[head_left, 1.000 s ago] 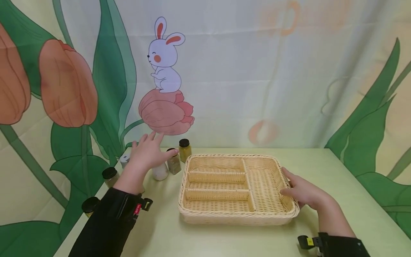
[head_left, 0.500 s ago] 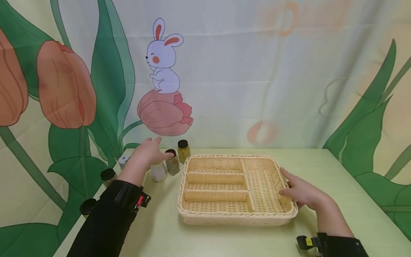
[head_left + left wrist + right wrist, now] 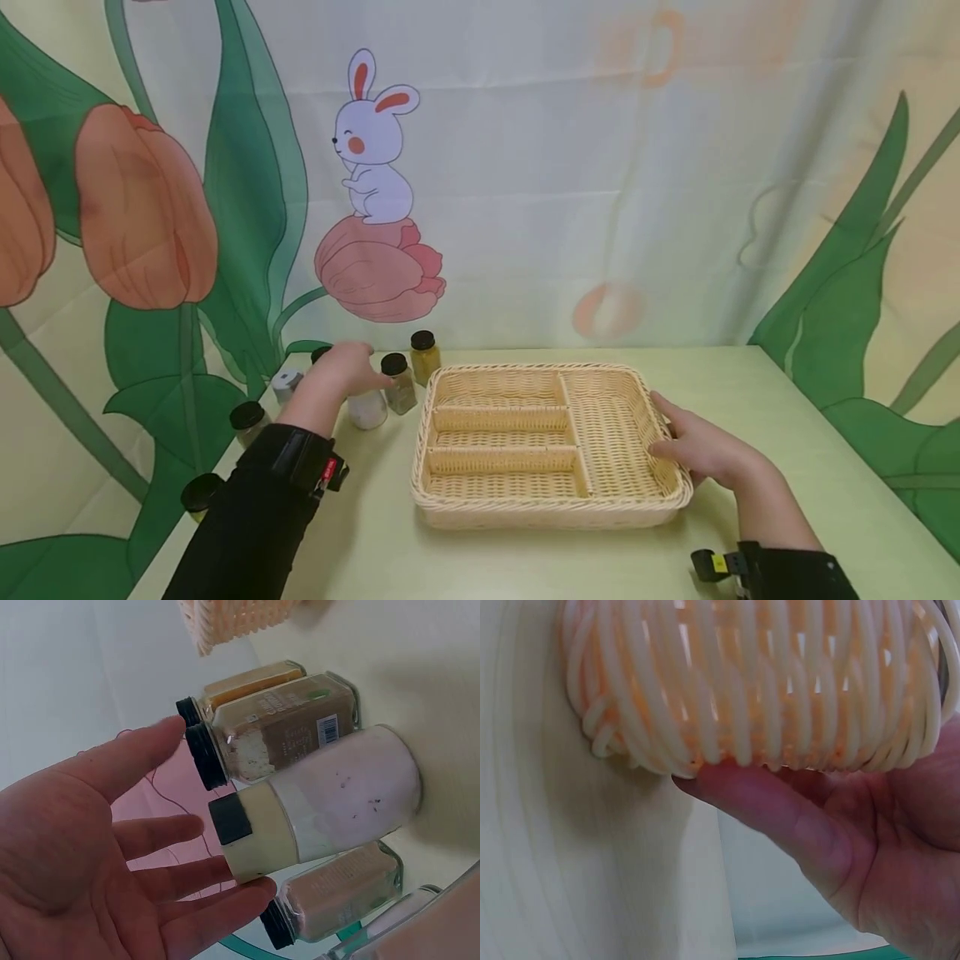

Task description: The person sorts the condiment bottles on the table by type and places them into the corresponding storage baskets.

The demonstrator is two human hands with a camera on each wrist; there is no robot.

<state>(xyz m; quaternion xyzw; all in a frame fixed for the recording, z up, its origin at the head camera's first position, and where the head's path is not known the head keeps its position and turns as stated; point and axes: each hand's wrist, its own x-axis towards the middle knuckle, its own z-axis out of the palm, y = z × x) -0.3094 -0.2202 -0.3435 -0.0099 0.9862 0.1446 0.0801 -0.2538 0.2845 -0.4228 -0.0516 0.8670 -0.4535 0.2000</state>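
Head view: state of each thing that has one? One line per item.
wicker basket: all compartments empty, flat on table
left hand: open, over the white jar
right hand: holds the basket's right rim
white jar: upright, pale lid on
brown spice jar: upright, black cap on
yellow spice jar: upright, black cap on
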